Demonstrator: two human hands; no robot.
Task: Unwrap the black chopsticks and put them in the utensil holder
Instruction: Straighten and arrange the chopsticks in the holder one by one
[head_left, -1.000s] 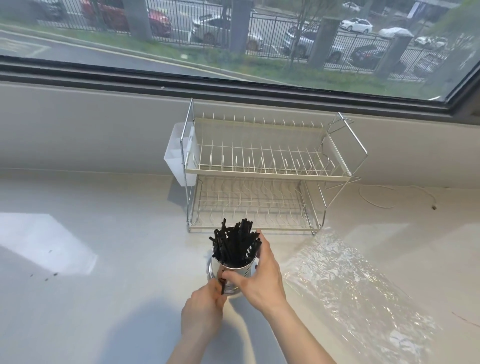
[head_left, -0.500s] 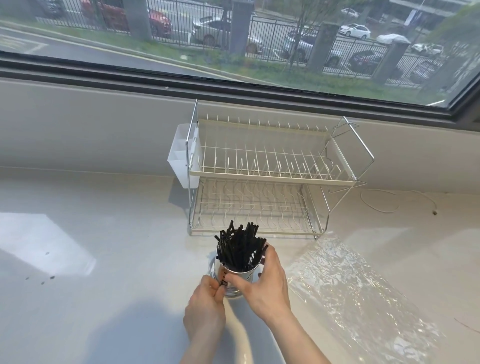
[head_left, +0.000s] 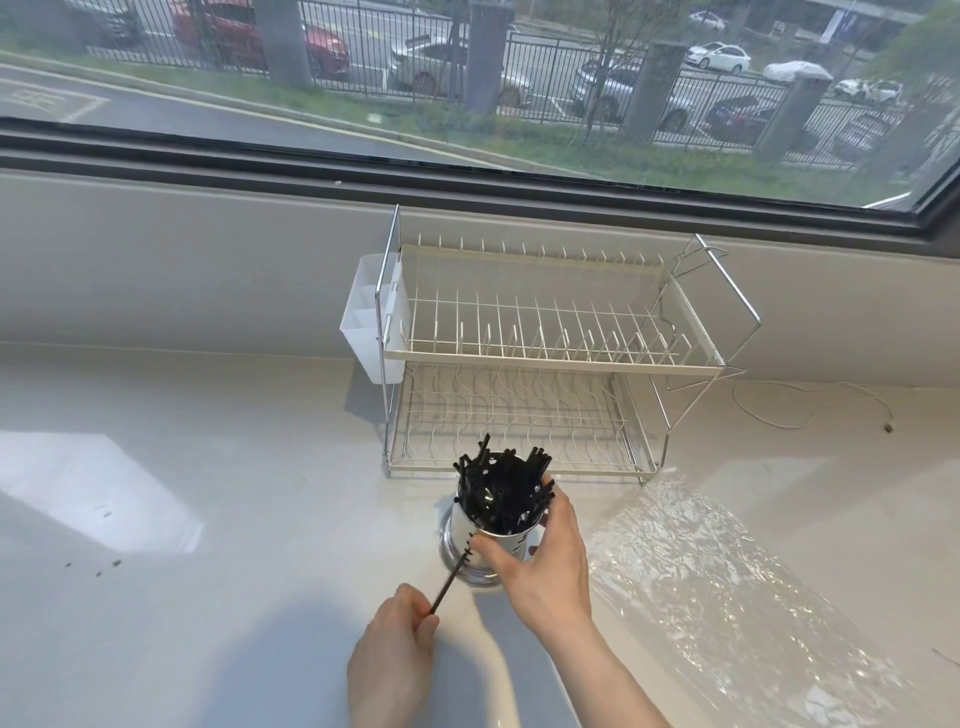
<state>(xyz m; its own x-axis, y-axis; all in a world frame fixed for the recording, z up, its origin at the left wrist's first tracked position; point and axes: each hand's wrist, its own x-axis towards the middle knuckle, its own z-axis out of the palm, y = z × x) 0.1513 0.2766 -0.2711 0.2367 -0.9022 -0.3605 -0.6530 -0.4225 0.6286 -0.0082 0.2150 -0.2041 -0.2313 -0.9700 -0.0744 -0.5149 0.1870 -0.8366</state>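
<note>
Your right hand (head_left: 540, 561) wraps the utensil holder (head_left: 488, 540), full of black chopsticks (head_left: 501, 486); left hand (head_left: 397, 654) pinches one stray chopstick (head_left: 449, 582) (poking through a hole). Yanking sideways could tip it.

Two hands (head_left: 540, 561), one metal holder (head_left: 493, 545), one dish rack (head_left: 545, 358), one white caddy (head_left: 371, 332), many chopsticks (head_left: 501, 488)

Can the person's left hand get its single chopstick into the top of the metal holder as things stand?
Probably yes. The left hand sits near the holder, whose top is open though crowded with chopsticks; the right hand grips only its side.
</note>
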